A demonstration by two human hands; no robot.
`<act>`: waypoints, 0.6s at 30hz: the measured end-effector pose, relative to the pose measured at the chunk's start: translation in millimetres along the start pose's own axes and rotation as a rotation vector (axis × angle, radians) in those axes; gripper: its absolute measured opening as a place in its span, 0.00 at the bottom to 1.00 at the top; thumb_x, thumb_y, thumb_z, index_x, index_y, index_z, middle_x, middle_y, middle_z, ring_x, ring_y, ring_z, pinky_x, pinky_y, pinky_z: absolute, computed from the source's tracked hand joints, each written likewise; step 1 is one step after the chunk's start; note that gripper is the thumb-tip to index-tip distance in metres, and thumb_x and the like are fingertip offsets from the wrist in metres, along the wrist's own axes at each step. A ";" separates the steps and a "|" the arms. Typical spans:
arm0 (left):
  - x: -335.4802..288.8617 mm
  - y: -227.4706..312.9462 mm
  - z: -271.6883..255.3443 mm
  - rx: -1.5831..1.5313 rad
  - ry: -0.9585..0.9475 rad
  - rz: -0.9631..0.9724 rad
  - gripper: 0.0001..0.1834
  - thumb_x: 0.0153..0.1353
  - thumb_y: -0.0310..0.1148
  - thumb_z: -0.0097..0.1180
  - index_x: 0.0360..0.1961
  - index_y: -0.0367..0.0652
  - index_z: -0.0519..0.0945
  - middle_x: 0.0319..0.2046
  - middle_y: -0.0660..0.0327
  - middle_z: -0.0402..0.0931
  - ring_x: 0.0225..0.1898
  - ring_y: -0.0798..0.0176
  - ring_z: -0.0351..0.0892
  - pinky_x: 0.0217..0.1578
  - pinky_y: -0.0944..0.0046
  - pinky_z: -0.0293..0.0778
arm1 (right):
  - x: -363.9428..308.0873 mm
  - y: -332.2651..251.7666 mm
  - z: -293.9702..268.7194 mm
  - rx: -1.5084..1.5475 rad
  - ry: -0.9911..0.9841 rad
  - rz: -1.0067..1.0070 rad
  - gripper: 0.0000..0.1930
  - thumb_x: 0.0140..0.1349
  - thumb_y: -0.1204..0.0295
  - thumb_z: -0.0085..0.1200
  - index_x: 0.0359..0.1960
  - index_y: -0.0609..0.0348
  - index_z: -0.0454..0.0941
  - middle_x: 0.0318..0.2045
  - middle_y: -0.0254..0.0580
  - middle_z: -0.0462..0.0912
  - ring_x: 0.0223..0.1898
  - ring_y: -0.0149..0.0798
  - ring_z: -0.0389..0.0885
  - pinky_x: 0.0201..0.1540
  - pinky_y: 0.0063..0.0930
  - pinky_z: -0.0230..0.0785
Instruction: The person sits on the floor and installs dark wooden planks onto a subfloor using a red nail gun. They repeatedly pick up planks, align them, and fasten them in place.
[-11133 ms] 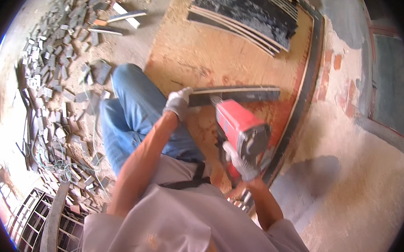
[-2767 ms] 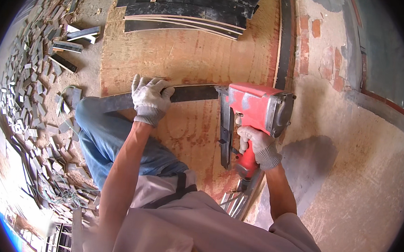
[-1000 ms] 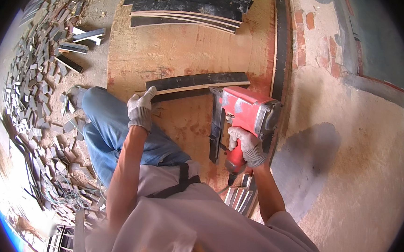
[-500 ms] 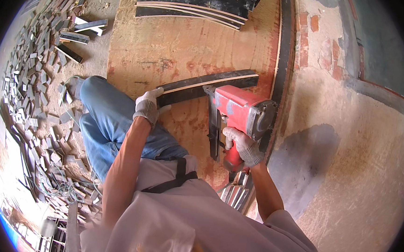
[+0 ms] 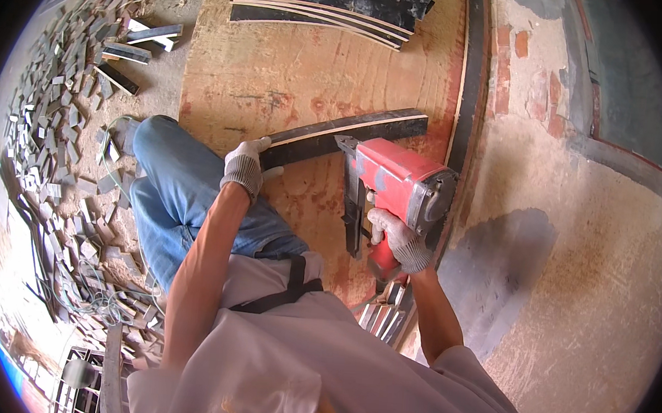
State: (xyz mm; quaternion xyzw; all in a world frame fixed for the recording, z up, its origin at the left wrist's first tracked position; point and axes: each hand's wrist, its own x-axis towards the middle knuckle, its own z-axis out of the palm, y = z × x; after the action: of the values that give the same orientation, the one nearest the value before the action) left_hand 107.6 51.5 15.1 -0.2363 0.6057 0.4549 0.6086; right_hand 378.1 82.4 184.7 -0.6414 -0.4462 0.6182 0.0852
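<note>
The workpiece, a long, slightly curved strip, has black faces divided lengthwise by a pale line; it lies across the middle of a tan wood panel, its right end near the dark bar along the panel's right edge. The gloved left hand is partly closed, gripping the left end of the strip between thumb and fingers. The gloved right hand is closed around the handle of a red nailer, which has a grey rear cap and a black magazine. The nailer's nose overlaps the strip's lower edge in view; contact cannot be determined. The left hand conceals the strip's left end, and a denim-clad leg covers the panel's lower left. A stack of black strips occupies the panel's far end; a bundle of narrow strips is located below the nailer. Scattered offcuts cover the floor at left. Any markings on the nailer housing are too indistinct to read.
</note>
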 end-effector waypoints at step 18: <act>16.2 -8.6 -7.3 0.073 -0.105 0.051 0.13 0.68 0.38 0.55 0.48 0.42 0.81 0.38 0.58 0.81 0.38 0.58 0.83 0.29 0.58 0.87 | 16.5 41.2 18.7 -0.341 -0.132 -0.442 0.11 0.65 0.75 0.56 0.48 0.63 0.78 0.20 0.31 0.75 0.17 0.26 0.71 0.24 0.25 0.65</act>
State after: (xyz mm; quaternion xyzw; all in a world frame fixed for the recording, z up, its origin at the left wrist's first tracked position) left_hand 108.6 45.7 -3.7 -0.1742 0.5949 0.4596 0.6360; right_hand 378.4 61.0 141.5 -0.4920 -0.6774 0.5410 0.0797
